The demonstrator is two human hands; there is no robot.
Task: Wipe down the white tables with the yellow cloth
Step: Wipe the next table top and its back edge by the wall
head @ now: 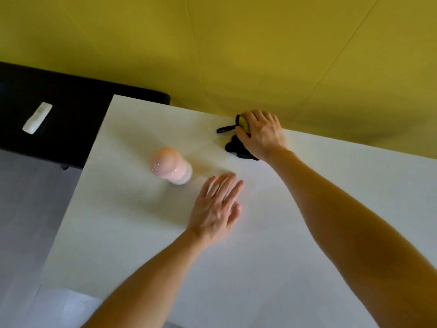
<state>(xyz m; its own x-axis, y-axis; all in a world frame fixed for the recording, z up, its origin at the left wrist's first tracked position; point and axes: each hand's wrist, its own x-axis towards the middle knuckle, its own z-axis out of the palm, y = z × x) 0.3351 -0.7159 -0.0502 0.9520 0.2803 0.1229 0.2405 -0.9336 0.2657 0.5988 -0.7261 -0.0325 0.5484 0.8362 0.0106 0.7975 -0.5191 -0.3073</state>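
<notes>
Yellow wall [236,43] fills the far side, beyond both hands. Below it a white table [260,268] spreads under both forearms, and a black surface [71,110] adjoins the table's corner, well out to the left of the left hand.

Both arms are bare and reach forward from the near edge. The right arm [343,209] stretches almost straight to the table's far edge by the wall. The right hand [262,133] lies palm down there, its fingers and thumb curled over the cloth [243,121] and gripping it against the tabletop. Only a patch of yellow shows between thumb and fingers; black trim and a black loop stick out to the hand's left.

The left arm [153,268] angles in toward the middle. The left hand [216,207] is flat, palm down, fingers straight and close together, holding nothing; whether it touches the table cannot be told.

A glossy pink bottle [170,165] stands just left of the left fingertips, blurred. A small white object [37,120] lies on the black surface.
</notes>
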